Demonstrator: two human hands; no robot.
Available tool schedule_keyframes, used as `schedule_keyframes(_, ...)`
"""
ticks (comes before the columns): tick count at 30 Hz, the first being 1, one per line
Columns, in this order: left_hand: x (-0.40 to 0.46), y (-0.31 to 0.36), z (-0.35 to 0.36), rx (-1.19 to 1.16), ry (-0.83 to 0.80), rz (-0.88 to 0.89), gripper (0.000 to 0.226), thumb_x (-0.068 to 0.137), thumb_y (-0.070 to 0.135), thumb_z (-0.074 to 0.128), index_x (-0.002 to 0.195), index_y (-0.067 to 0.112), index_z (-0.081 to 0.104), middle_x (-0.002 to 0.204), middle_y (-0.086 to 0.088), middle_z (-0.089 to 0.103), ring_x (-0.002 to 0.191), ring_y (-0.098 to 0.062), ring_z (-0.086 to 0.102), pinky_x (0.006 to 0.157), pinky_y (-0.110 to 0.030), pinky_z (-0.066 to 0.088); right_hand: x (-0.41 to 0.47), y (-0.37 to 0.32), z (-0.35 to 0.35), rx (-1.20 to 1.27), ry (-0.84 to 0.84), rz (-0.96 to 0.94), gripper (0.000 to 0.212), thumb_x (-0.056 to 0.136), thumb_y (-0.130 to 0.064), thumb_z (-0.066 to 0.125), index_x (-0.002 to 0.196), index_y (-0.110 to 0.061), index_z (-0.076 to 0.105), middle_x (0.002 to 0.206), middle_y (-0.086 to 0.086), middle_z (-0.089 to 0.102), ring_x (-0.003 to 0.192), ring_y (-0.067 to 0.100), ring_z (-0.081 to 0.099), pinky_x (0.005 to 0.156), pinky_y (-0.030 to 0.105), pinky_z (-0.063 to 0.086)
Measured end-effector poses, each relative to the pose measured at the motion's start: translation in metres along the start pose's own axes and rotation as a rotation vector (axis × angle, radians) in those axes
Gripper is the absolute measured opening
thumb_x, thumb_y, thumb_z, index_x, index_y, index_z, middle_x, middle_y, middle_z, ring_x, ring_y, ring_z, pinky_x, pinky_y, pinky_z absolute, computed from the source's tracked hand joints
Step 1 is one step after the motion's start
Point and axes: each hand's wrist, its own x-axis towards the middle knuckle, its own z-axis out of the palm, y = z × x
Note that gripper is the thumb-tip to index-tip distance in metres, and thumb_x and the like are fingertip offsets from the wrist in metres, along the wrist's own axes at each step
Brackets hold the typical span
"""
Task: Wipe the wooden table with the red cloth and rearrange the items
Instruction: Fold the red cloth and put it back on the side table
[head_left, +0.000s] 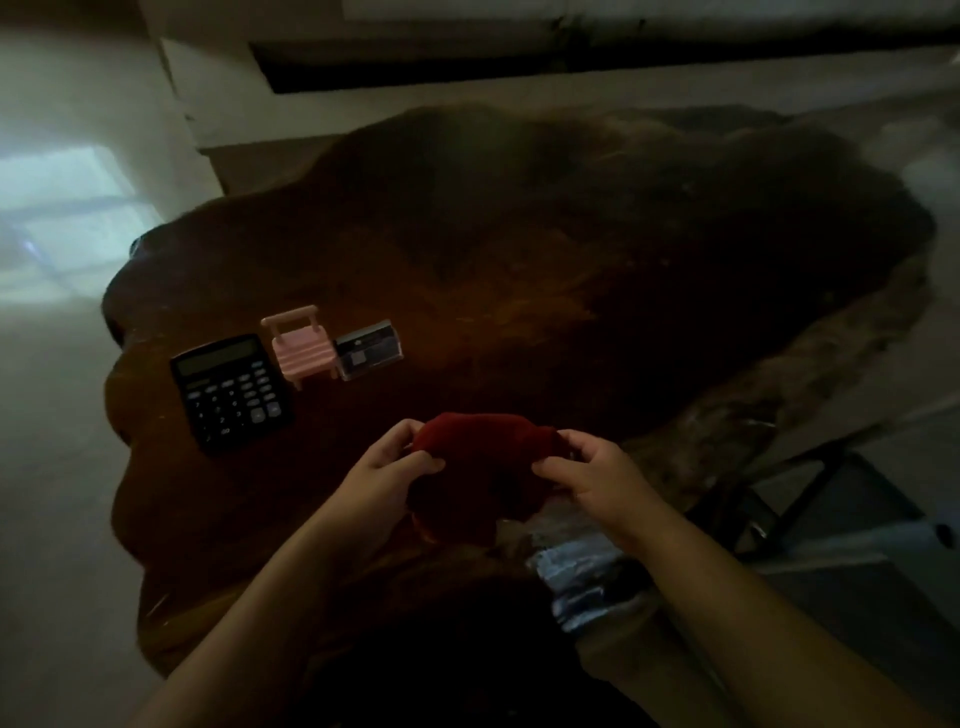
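The red cloth (483, 447) is bunched up just above the near edge of the dark, irregular wooden table (545, 270). My left hand (387, 470) pinches its left end and my right hand (592, 475) pinches its right end. The lower part of the cloth hangs in shadow between my hands. On the table's left side lie a black calculator (231, 392), a small pink toy chair (301, 345) and a small clear card box (370, 349), side by side in a row.
The room is dim. Pale floor (57, 364) lies to the left of the table. A dark metal frame (810, 499) stands at the right, beside the table's rough edge. A light-coloured sofa base (467, 57) runs behind the table.
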Motion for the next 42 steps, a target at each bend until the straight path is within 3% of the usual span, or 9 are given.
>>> schedule_keyframes(3, -0.014, 0.013, 0.023, -0.105, -0.097, 0.015, 0.028, 0.076, 0.015, 0.071, 0.103, 0.018, 0.066, 0.118, -0.018, 0.062, 0.107, -0.036, 0.066, 0.084, -0.052, 0.055, -0.029, -0.004, -0.009, 0.131, -0.025, -0.01, 0.022, 0.082, -0.008, 0.075, 0.099, -0.022, 0.078, 0.098, 0.009, 0.076, 0.093, 0.03, 0.073, 0.081, 0.04, 0.059)
schedule_keyframes(8, -0.033, 0.029, 0.082, -0.152, -0.23, -0.008, 0.044, 0.075, 0.012, 0.067, 0.119, 0.015, 0.064, 0.124, -0.019, 0.065, 0.115, -0.038, 0.062, 0.084, -0.052, 0.054, -0.069, -0.005, -0.037, 0.358, -0.074, 0.008, 0.031, 0.069, -0.013, 0.077, 0.099, -0.016, 0.075, 0.108, 0.018, 0.068, 0.103, 0.039, 0.065, 0.099, 0.057, 0.046)
schedule_keyframes(12, -0.033, 0.029, 0.135, -0.137, -0.318, -0.036, 0.051, 0.074, 0.012, 0.067, 0.124, 0.017, 0.064, 0.129, -0.025, 0.061, 0.118, -0.044, 0.058, 0.09, -0.057, 0.052, -0.101, 0.003, -0.073, 0.421, -0.035, -0.059, 0.043, 0.062, -0.02, 0.082, 0.105, -0.016, 0.077, 0.11, 0.017, 0.072, 0.103, 0.034, 0.069, 0.097, 0.051, 0.051)
schedule_keyframes(15, -0.024, 0.017, 0.179, -0.09, -0.361, -0.067, 0.048, 0.076, 0.014, 0.069, 0.123, 0.014, 0.064, 0.127, -0.027, 0.061, 0.106, -0.04, 0.065, 0.079, -0.05, 0.057, -0.128, 0.014, -0.113, 0.494, 0.003, -0.094, 0.041, 0.062, -0.017, 0.083, 0.103, -0.017, 0.078, 0.111, 0.018, 0.072, 0.104, 0.035, 0.068, 0.103, 0.055, 0.045)
schedule_keyframes(22, 0.018, -0.029, 0.312, -0.009, -0.438, -0.205, 0.036, 0.088, 0.008, 0.062, 0.124, 0.011, 0.063, 0.13, -0.028, 0.059, 0.109, -0.039, 0.064, 0.089, -0.054, 0.054, -0.198, 0.058, -0.245, 0.632, 0.208, -0.14, 0.036, 0.069, -0.006, 0.082, 0.103, -0.016, 0.077, 0.11, 0.02, 0.073, 0.1, 0.035, 0.071, 0.081, 0.039, 0.058)
schedule_keyframes(25, 0.037, -0.053, 0.379, 0.063, -0.416, -0.258, 0.039, 0.087, 0.006, 0.059, 0.126, 0.009, 0.06, 0.132, -0.028, 0.058, 0.121, -0.043, 0.056, 0.103, -0.058, 0.042, -0.216, 0.08, -0.307, 0.662, 0.328, -0.093, 0.049, 0.068, -0.008, 0.084, 0.116, -0.012, 0.071, 0.114, 0.02, 0.074, 0.102, 0.036, 0.072, 0.075, 0.036, 0.059)
schedule_keyframes(31, 0.078, -0.102, 0.52, 0.202, -0.285, -0.306, 0.041, 0.086, -0.002, 0.052, 0.125, 0.006, 0.06, 0.125, -0.027, 0.063, 0.112, -0.04, 0.061, 0.102, -0.057, 0.044, -0.229, 0.124, -0.428, 0.727, 0.546, -0.038, 0.037, 0.081, -0.003, 0.072, 0.118, -0.007, 0.069, 0.108, 0.014, 0.077, 0.097, 0.028, 0.075, 0.07, 0.032, 0.059)
schedule_keyframes(35, 0.111, -0.127, 0.596, 0.305, -0.271, -0.35, 0.034, 0.092, -0.004, 0.048, 0.12, 0.009, 0.063, 0.115, -0.021, 0.07, 0.107, -0.037, 0.067, 0.096, -0.052, 0.051, -0.229, 0.148, -0.496, 0.73, 0.622, 0.007, 0.031, 0.091, -0.004, 0.067, 0.122, -0.009, 0.069, 0.113, 0.013, 0.076, 0.104, 0.03, 0.073, 0.083, 0.039, 0.059)
schedule_keyframes(42, 0.161, -0.167, 0.675, 0.476, -0.234, -0.393, 0.034, 0.096, -0.003, 0.049, 0.129, 0.003, 0.057, 0.117, -0.026, 0.066, 0.101, -0.038, 0.067, 0.086, -0.051, 0.055, -0.217, 0.175, -0.569, 0.505, 0.783, 0.141, 0.015, 0.092, -0.011, 0.07, 0.107, -0.012, 0.071, 0.104, 0.014, 0.077, 0.084, 0.023, 0.076, 0.069, 0.033, 0.058)
